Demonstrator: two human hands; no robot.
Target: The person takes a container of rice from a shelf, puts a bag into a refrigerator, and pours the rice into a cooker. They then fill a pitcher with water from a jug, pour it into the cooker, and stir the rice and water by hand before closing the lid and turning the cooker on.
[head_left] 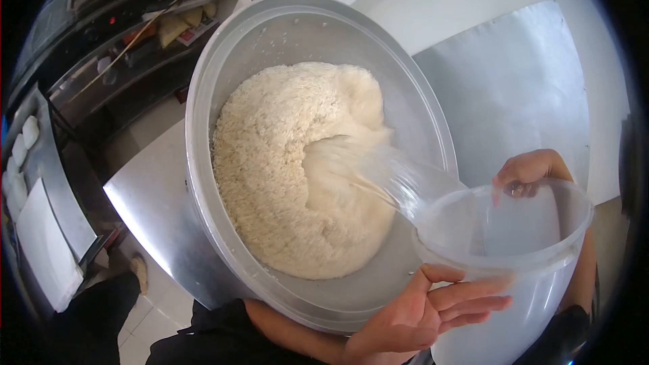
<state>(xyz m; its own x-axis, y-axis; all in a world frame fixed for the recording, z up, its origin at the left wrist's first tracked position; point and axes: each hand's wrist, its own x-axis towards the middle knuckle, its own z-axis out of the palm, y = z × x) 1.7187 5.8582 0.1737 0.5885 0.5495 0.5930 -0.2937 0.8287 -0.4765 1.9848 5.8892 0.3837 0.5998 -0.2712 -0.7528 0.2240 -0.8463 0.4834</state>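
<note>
A translucent plastic bucket [534,284] tips toward a large round metal basin [318,7]. Clear water [405,176] streams from its lip onto a mound of off-white grains, like rice [260,162], and clouds where it lands. At the far rim, my right hand [531,170] is closed on the bucket, fingers curled over the edge. My left hand [426,311] lies along the near side of the bucket, below its rim, with the fingers stretched out and parted. The left forearm passes by the basin's near edge.
The basin stands on a shiny metal surface [159,209]. A flat metal sheet [507,88] is to the right. At left are cluttered shelves [135,54] and a metal tray [64,162] with white rounded pieces and a white board [47,247]. Tiled floor [152,314] shows below.
</note>
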